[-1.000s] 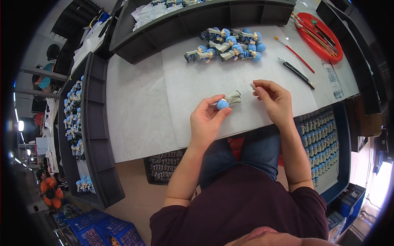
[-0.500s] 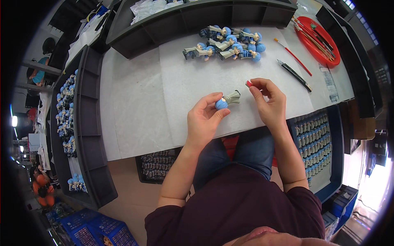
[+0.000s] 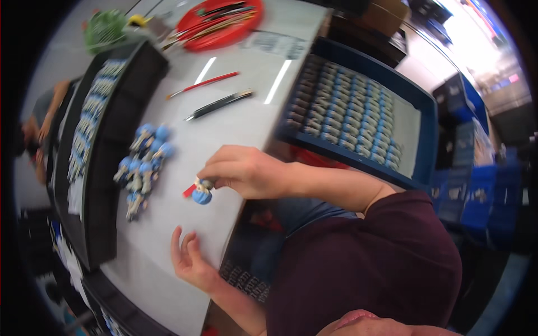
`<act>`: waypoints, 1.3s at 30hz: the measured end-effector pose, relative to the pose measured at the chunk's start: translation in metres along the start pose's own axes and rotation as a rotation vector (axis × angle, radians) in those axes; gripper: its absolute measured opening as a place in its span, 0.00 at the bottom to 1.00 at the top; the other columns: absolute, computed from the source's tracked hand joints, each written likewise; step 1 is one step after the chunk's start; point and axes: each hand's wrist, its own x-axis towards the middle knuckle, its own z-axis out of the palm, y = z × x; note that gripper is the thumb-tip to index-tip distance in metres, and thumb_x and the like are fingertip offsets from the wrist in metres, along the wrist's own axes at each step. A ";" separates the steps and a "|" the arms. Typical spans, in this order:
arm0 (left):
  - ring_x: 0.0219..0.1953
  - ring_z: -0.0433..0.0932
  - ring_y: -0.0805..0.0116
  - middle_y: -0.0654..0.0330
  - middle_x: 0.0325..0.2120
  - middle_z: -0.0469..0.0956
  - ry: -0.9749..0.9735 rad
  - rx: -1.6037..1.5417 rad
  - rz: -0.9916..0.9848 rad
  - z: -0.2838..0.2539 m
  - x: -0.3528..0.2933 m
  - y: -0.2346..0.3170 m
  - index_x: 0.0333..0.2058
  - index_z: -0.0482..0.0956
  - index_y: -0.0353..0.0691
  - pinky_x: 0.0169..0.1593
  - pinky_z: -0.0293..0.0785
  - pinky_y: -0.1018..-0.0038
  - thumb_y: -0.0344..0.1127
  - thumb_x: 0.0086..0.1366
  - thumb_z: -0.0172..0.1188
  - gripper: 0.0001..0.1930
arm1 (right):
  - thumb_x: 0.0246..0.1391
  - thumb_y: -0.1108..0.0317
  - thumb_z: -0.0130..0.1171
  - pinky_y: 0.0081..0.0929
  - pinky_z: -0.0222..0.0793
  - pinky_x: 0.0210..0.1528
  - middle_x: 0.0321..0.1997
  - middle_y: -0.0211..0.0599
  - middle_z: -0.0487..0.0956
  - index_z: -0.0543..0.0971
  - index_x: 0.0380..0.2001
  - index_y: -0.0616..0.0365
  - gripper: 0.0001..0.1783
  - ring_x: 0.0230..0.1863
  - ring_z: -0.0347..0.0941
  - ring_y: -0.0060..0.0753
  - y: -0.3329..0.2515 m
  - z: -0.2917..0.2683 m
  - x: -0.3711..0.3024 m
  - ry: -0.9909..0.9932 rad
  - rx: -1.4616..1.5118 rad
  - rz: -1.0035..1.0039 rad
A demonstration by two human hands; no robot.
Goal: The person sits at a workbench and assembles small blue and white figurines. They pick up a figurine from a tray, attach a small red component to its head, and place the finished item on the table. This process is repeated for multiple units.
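A small figurine (image 3: 202, 194) with a blue head hangs from the fingers of my right hand (image 3: 244, 171), which is closed on its pale body above the white table. Beside its head shows a small red piece (image 3: 189, 191); I cannot tell whether it is held or lies on the table. My left hand (image 3: 193, 263) is off the figurine, its fingers apart and nothing in them, over the table nearer its front edge. Past both hands, a cluster of similar blue-headed figurines (image 3: 143, 165) lies on the table.
A blue tray (image 3: 358, 159) with rows of figurines stands beyond the table's edge. A dark divided bin (image 3: 106, 185) borders the far side. A red brush (image 3: 204, 85), a black pen-like tool (image 3: 219, 105) and a red dish (image 3: 188, 25) of brushes lie on the table. Another person's arm (image 3: 47, 120) shows beyond.
The view has swung round to the right. The figurine has passed from my left hand to my right. My left hand has let go and its fingers have spread.
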 end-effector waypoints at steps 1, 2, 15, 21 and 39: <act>0.34 0.72 0.73 0.54 0.32 0.75 0.033 0.051 0.007 0.003 -0.003 0.003 0.48 0.70 0.29 0.44 0.68 0.80 0.24 0.59 0.53 0.17 | 0.37 0.82 0.62 0.28 0.70 0.39 0.35 0.40 0.76 0.76 0.35 0.62 0.17 0.38 0.73 0.40 0.009 -0.029 -0.008 0.105 -0.086 0.027; 0.34 0.71 0.74 0.55 0.33 0.75 0.024 0.086 0.023 0.003 -0.005 0.003 0.48 0.70 0.29 0.44 0.68 0.80 0.25 0.60 0.53 0.16 | 0.37 0.83 0.61 0.28 0.70 0.39 0.35 0.41 0.76 0.77 0.36 0.62 0.17 0.38 0.73 0.40 0.020 -0.057 -0.015 0.200 -0.155 0.043; 0.38 0.71 0.77 0.61 0.43 0.73 -0.052 0.202 0.018 -0.003 0.001 -0.005 0.47 0.71 0.30 0.46 0.67 0.82 0.26 0.64 0.48 0.13 | 0.42 0.74 0.61 0.31 0.69 0.47 0.39 0.42 0.79 0.79 0.36 0.56 0.13 0.43 0.75 0.42 0.083 -0.346 -0.397 0.654 -1.169 1.432; 0.37 0.71 0.76 0.60 0.42 0.73 -0.058 0.201 0.023 0.005 0.002 -0.003 0.48 0.71 0.30 0.46 0.66 0.81 0.25 0.63 0.49 0.14 | 0.40 0.75 0.63 0.29 0.70 0.46 0.38 0.43 0.79 0.79 0.36 0.58 0.15 0.43 0.76 0.38 0.096 -0.339 -0.429 0.560 -0.986 1.492; 0.40 0.75 0.62 0.54 0.40 0.75 -0.211 0.726 0.470 -0.030 0.050 0.041 0.36 0.77 0.34 0.42 0.71 0.74 0.24 0.51 0.60 0.11 | 0.56 0.78 0.48 0.23 0.68 0.49 0.47 0.42 0.74 0.69 0.51 0.62 0.18 0.46 0.72 0.29 0.085 -0.257 -0.170 0.573 -0.547 0.482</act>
